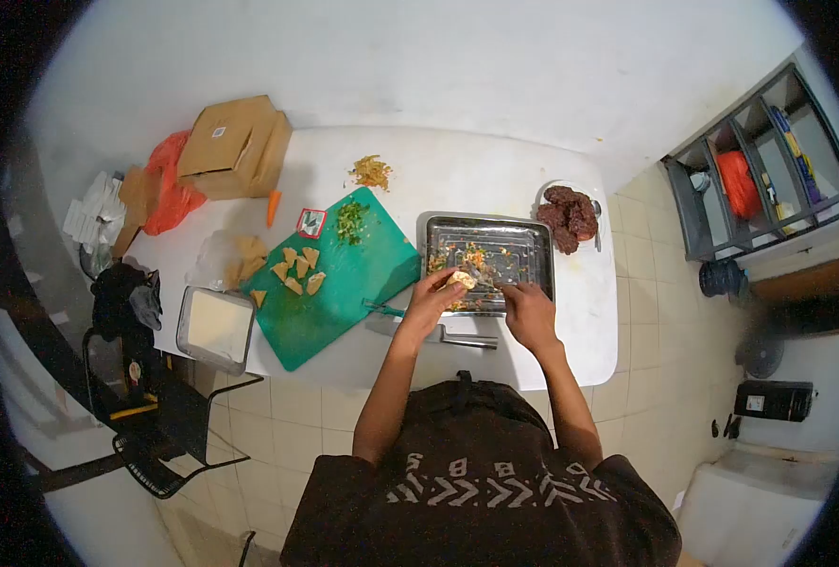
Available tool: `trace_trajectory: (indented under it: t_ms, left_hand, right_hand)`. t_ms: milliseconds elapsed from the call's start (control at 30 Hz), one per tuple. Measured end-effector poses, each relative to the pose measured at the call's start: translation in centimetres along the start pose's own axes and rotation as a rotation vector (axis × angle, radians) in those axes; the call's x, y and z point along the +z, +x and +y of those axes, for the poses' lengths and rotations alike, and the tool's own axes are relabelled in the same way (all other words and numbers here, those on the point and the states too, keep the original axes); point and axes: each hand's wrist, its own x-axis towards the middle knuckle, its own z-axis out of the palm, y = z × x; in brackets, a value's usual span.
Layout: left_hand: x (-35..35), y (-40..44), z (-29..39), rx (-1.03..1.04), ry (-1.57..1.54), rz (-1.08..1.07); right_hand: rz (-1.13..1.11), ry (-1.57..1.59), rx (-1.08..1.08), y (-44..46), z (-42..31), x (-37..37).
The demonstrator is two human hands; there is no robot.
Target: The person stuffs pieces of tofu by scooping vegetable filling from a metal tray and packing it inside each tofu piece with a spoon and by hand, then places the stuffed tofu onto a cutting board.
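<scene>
My left hand (430, 299) holds a small pale tofu piece (460, 280) over the near left part of a metal tray (543, 248). Chopped orange, green and white filling (476, 255) lies scattered in the tray. My right hand (530, 315) is closed at the tray's near right side, on a thin utensil (501, 285) that reaches toward the tofu piece. Several tofu triangles (294, 283) and chopped green herbs (350, 222) rest on the green cutting board (372, 267). Between my forearms lies a knife (467, 340), its blade partly hidden by my left arm.
At the right, a plate (556, 185) holds dark red food (568, 217) beside a spoon (598, 236). A cardboard box (233, 151), carrot (273, 208), red packet (311, 223) and container with white contents (216, 326) stand on the left. Shredded peelings (371, 172) lie at the back.
</scene>
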Motion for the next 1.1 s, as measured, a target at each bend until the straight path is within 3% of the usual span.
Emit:
trace_trajectory:
  t_ms: [100,200,300,367,500,567,667,767,900,1033,1100]
  left_hand:
    - [-0.3,-1.0,1.1,0.037,0.031,0.033]
    - [-2.7,-1.4,1.7,0.124,0.382,0.038]
    - [-4.8,-1.5,1.7,0.229,0.446,0.129]
    - [-6.0,-2.0,2.0,0.193,0.317,0.124]
    - [-8.2,-3.4,3.3,0.264,0.484,0.216]
    - [-10.1,-3.9,3.0,0.282,0.484,0.24]
    - [-13.3,-5.4,2.8,0.285,0.466,0.348]
    - [-16.8,-7.6,3.9,0.357,0.666,0.456]
    - [-19.0,-10.4,6.9,0.371,0.975,0.691]
    - [-22.7,-11.7,8.7,0.391,1.138,0.827]
    - [-24.0,-11.5,9.4,0.399,1.159,0.875]
  right_hand:
    - [0.001,0.084,0.058,-0.3,1.1,2.1]
    - [-0.021,0.164,0.144,-1.3,1.0,3.2]
    - [-0.073,0.19,0.206,-2.2,1.6,4.9]
    - [-0.128,0.216,0.23,-2.5,1.4,5.2]
    - [-0.091,0.269,0.253,-2.9,1.5,5.8]
    - [-0.188,0.279,0.293,-2.3,0.8,5.1]
    - [-0.109,0.358,0.312,-3.1,2.8,7.5]
    - [-0.243,0.33,0.361,-2.3,1.2,6.1]
    - [-0.135,0.356,0.18,-2.9,1.5,7.3]
    - [-0.303,0.343,0.299,-2.5,0.2,5.5]
    - [-0.162,0.289,0.183,-3.1,2.3,7.6]
